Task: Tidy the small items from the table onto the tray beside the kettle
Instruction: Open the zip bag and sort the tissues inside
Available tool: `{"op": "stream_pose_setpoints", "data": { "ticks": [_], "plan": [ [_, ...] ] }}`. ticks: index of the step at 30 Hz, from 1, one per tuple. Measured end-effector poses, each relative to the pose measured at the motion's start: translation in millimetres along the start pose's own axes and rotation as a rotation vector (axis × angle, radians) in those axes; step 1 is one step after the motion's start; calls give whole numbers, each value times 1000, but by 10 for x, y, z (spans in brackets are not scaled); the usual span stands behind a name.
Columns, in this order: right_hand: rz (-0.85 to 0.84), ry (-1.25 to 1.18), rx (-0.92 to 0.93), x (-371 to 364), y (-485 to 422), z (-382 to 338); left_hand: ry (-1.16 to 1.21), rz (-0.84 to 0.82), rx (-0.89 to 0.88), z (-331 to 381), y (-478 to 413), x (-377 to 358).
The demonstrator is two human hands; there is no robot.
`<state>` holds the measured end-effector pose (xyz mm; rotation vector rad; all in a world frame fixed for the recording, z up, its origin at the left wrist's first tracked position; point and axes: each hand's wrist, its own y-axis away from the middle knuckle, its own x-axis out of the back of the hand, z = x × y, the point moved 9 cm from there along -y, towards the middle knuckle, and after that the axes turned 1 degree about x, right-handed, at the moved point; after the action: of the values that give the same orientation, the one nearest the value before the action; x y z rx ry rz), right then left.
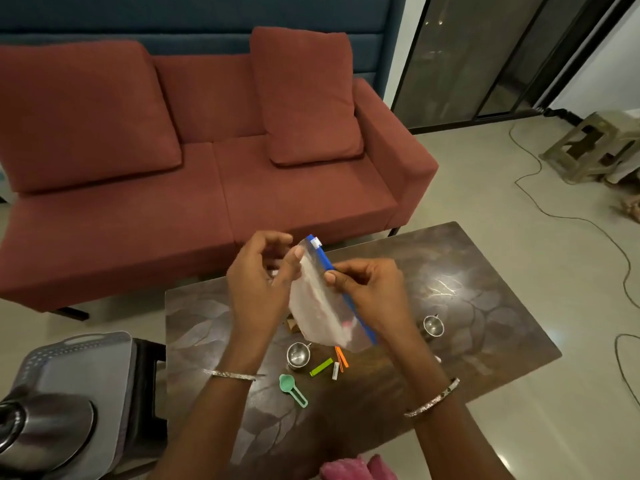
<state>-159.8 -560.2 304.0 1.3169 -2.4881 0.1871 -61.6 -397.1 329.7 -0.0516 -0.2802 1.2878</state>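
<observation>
I hold a clear zip bag (320, 306) with a blue zipper strip above the dark table (485, 289). My left hand (258, 282) grips its left side and my right hand (367, 289) pinches the blue strip. On the table below lie a small steel cup (298, 356), a second steel cup (433, 325), a green clip (321, 367), an orange clip (341, 356), a small white piece (335, 371) and a mint green measuring spoon (292, 389). The grey tray (86, 362) sits at the lower left, with the steel kettle (41, 431) on its near part.
A red sofa (207, 150) stands right behind the table. A dark stool (149, 382) under the tray lies left of the table. Cables (588, 220) run across the floor on the right, near a plastic stool (595, 147). Pink cloth (356, 467) shows at the bottom edge.
</observation>
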Motion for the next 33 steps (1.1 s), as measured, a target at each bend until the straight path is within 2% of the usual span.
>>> {"op": "stream_pose_setpoints", "data": {
  "ticks": [3, 5, 9, 15, 24, 33],
  "plan": [
    [-26, -256, -143, -76, -7, 116, 100, -98, 309, -261, 180, -231],
    [-42, -322, -190, -103, -20, 126, 133, -133, 379, -323, 253, -309],
    [-110, -398, -235, -143, -82, 81, 220, -56, 425, -306, 266, -277],
    [-309, -307, -113, -288, -163, -108, 264, 35, 451, -223, 247, -141],
    [-395, -440, -86, -379, -155, -270, 354, 74, 492, -117, 245, -28],
    [-375, -333, 14, -385, -185, -464, 425, 84, 537, -56, 258, 4]
  ]
}}
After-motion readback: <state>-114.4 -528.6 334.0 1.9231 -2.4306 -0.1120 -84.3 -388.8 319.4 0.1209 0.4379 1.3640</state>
